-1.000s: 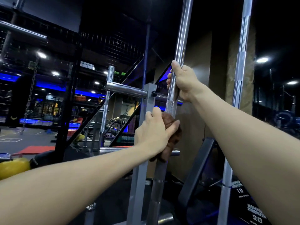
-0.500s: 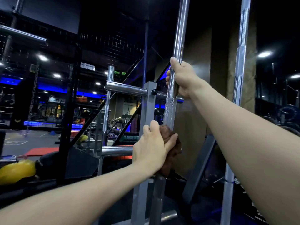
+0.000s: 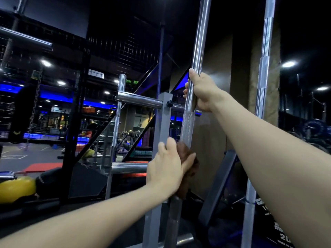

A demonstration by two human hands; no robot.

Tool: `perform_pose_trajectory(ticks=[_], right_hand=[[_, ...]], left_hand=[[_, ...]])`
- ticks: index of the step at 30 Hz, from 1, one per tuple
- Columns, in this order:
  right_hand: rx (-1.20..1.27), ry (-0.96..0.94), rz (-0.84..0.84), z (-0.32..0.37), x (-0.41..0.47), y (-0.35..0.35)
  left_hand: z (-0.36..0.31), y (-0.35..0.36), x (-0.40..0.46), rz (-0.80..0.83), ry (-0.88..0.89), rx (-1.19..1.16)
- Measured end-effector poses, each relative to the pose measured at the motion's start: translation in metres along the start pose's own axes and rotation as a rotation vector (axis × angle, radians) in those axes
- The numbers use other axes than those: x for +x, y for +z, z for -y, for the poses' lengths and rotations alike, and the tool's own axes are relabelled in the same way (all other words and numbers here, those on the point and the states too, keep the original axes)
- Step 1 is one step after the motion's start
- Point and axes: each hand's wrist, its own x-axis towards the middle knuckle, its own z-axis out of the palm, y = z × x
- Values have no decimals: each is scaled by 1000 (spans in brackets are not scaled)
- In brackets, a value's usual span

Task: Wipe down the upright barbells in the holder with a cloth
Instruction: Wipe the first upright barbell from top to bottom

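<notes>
Right hand (image 3: 202,92) is clamped on the near barbell (image 3: 198,51); below it, left hand (image 3: 168,169) grips the brown cloth (image 3: 188,158) round the shaft. Mid-wipe; downward stroke judged next.

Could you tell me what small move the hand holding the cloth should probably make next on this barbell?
Probably slide the brown cloth further down the barbell: the left hand grips it around the shaft, bare shaft shows below, and the right hand steadies the bar above.

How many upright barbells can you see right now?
3: the middle barbell held by both hands, the right barbell beside it, and the left barbell behind the rack. Others may be out of frame.
</notes>
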Motion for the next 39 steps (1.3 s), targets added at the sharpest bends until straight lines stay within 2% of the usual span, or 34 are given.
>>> perform_pose_trajectory(ticks=[3,7,12,15,19,27,31,34,39], right_hand=[[-85,26,-36,5,-1,4],[-420,2,-112,6,9,-3],[-528,-91,-255,6,12,-8],[-600,-123,-306,5,4,-7],[-634,-111,-265,15,-3,-8],[-545,-128,-250,5,5,-17],[-468,-106,-234,0,8,-16],[-499,-76,-248,2,4,-10],[-551,-83,-257,4,5,-5]], left_hand=[[4,0,1,23,-8,47],[-14,-15,43,-72,-5,-15],[-22,-10,50,-156,-22,15],[-21,-11,41,-140,-18,50],[-15,-16,24,-34,3,121],[-33,-26,61,-151,13,-73],[-4,-1,8,-28,-18,46],[7,6,-16,66,-38,113],[-2,-10,20,-1,3,28]])
